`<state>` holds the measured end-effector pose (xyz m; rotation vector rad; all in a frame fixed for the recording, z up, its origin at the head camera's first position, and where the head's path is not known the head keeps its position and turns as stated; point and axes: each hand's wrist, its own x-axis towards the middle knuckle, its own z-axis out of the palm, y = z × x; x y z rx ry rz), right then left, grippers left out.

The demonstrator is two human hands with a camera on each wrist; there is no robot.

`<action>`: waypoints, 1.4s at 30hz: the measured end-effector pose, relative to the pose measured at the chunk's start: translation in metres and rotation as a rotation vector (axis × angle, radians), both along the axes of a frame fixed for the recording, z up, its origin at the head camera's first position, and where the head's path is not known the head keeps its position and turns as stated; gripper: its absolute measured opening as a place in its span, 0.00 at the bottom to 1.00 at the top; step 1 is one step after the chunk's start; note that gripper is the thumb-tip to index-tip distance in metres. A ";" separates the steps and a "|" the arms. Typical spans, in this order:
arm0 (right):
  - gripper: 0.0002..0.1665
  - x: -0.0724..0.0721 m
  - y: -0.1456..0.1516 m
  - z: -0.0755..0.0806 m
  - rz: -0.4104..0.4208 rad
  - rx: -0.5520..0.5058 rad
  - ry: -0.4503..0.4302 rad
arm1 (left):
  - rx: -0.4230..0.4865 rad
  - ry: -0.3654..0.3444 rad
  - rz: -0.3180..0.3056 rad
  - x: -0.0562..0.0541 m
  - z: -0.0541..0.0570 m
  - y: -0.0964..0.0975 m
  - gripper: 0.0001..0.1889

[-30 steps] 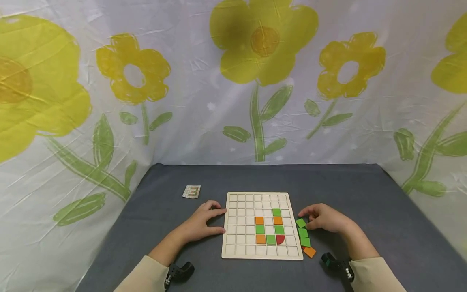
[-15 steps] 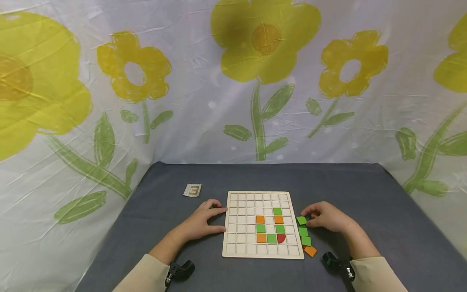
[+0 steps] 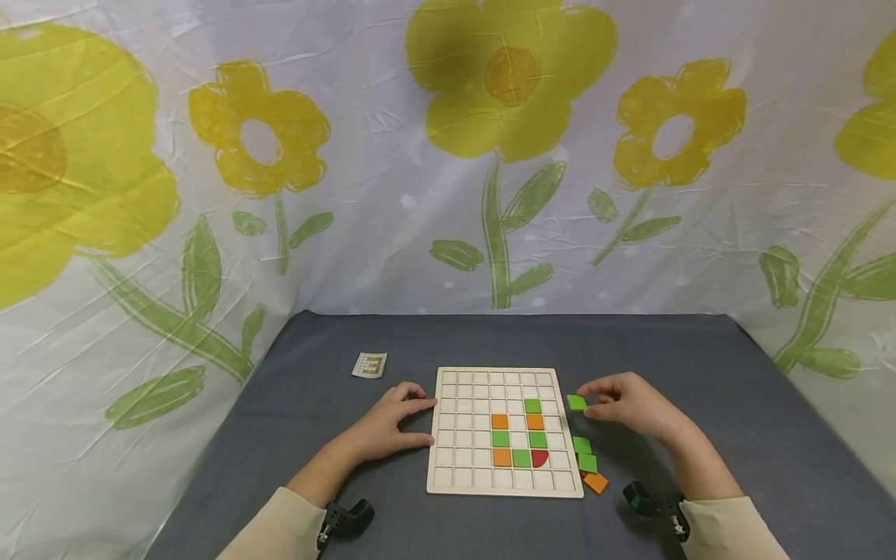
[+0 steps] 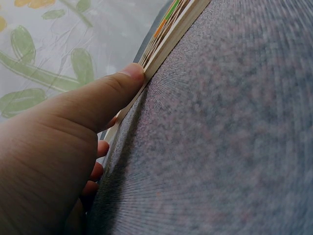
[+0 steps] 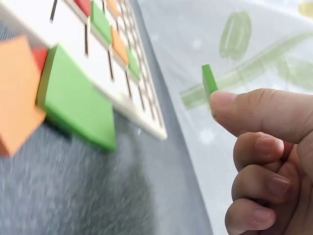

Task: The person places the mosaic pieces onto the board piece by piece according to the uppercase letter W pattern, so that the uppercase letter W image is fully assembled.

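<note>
A square green tile (image 3: pixel 575 403) is pinched between the thumb and forefinger of my right hand (image 3: pixel 630 404). In the right wrist view this tile (image 5: pixel 209 81) is held up off the table on edge, with the other fingers curled below. A pale wooden grid board (image 3: pixel 462 482) lies flat in front of me, bearing green and orange square tiles and one red rounded piece (image 3: pixel 539 458). My left hand (image 3: pixel 385 424) touches the board's left edge with its thumb and forefinger spread apart. The left wrist view shows the thumb (image 4: pixel 117 90) against the wooden rim.
Beside the board's right edge lie loose green tiles (image 3: pixel 586 463), an orange tile (image 3: pixel 596 483) and a partly hidden red piece. A small printed card (image 3: pixel 369 365) with a grid pattern rests at the upper left on the dark cloth. A flowered curtain (image 3: pixel 378 233) hangs behind the table.
My right hand has lifted a green tile from the loose group and moved it slightly away from me. The left hand stays at the board's edge.
</note>
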<state>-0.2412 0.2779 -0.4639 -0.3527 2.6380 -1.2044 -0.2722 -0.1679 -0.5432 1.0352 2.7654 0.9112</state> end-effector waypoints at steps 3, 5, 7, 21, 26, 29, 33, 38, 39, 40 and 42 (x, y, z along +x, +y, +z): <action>0.17 0.001 -0.008 0.007 0.009 -0.005 0.024 | 0.008 0.002 -0.002 0.001 0.000 0.001 0.36; 0.17 0.003 -0.014 0.013 0.027 -0.016 0.041 | 0.012 0.008 -0.002 0.000 0.000 0.001 0.36; 0.17 0.005 -0.020 0.017 0.043 -0.020 0.056 | 0.012 0.008 0.000 -0.001 0.000 0.001 0.36; 0.15 0.012 -0.070 0.011 0.071 -0.077 0.036 | -0.004 0.006 0.005 0.002 -0.002 -0.002 0.37; 0.14 0.015 -0.094 0.005 0.086 -0.074 0.043 | -0.001 -0.007 0.005 0.001 -0.001 -0.003 0.37; 0.14 0.018 -0.107 0.004 0.112 -0.054 0.054 | 0.000 -0.011 0.004 0.001 -0.001 -0.003 0.37; 0.13 0.021 -0.122 0.004 0.146 -0.027 0.053 | -0.013 -0.004 0.009 0.001 -0.001 -0.002 0.37; 0.12 0.026 -0.138 0.000 0.158 -0.007 0.022 | -0.012 0.013 0.004 0.001 0.000 0.000 0.36; 0.12 0.027 -0.141 -0.002 0.161 0.003 0.021 | -0.010 0.016 0.000 0.001 0.000 0.001 0.36; 0.12 0.028 -0.143 -0.005 0.162 0.015 0.024 | -0.006 0.019 -0.003 0.001 0.001 0.001 0.36; 0.12 0.030 -0.146 -0.009 0.162 0.032 0.029 | -0.004 0.023 -0.005 0.001 0.002 0.001 0.35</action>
